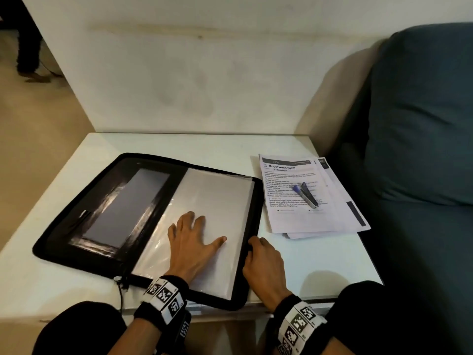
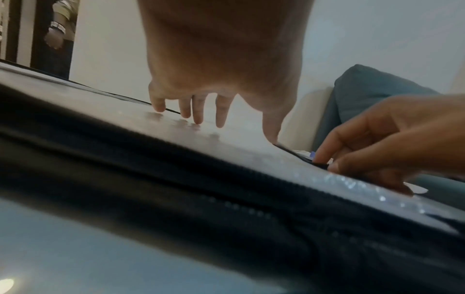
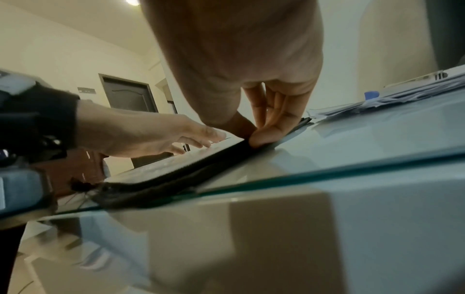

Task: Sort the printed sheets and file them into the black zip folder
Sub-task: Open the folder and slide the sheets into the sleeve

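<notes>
now black zip folder [image 1: 107, 201] open flat; left hand [image 1: 190, 242] spread on sleeve, right hand [image 1: 263, 265] pinching rim.

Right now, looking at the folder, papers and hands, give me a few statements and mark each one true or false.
1. The black zip folder lies open on the table. True.
2. The left hand rests flat on the clear sleeve. True.
3. The right hand holds the stapler. False: it grips the folder's right edge; the stapler lies on the printed sheets.
4. The printed sheets are inside the folder. False: they lie beside it, on its right.
</notes>
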